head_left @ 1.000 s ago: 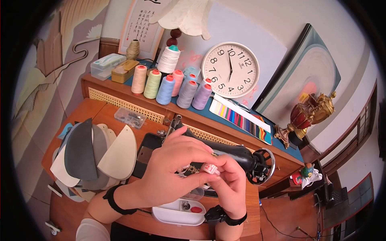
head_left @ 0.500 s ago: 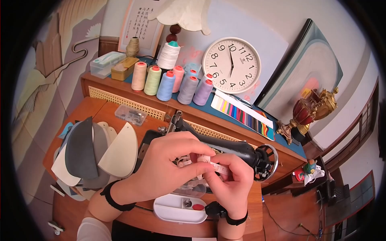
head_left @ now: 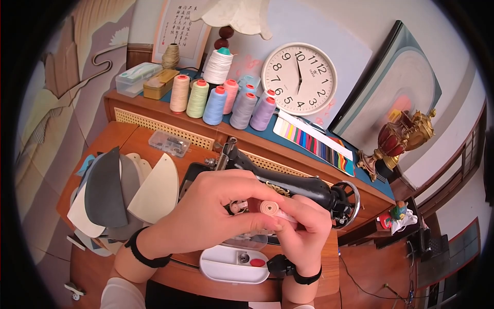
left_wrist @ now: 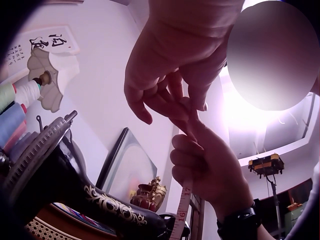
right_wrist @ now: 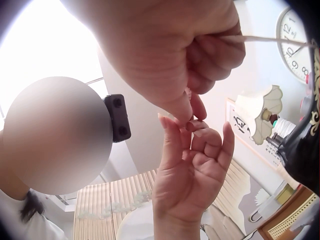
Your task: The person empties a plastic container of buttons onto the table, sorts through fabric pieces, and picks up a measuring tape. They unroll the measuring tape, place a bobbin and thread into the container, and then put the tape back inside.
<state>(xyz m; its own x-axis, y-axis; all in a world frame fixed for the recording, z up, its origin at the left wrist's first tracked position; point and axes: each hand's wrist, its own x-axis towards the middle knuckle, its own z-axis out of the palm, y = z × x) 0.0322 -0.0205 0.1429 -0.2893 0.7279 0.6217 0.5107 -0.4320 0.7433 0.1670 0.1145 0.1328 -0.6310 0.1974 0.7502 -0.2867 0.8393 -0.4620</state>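
Note:
A rolled measuring tape, its coiled end facing up, sits between the fingertips of both hands. My left hand pinches the roll from the left with thumb and fingers. From the other side, my right hand grips the tape where it meets the roll, its other fingers curled. In the left wrist view, a loose length of tape with printed numbers runs down from the right hand. Behind the hands stands a black sewing machine with gold ornament.
A white tray with a bobbin and a red piece lies below the hands. Fabric or leather pieces are piled at left. Thread cones, a clock and a color card stand along the back shelf.
The roll has turned so its spiral end now shows, where a printed strip showed before. Both hands have shifted slightly right in the head view.

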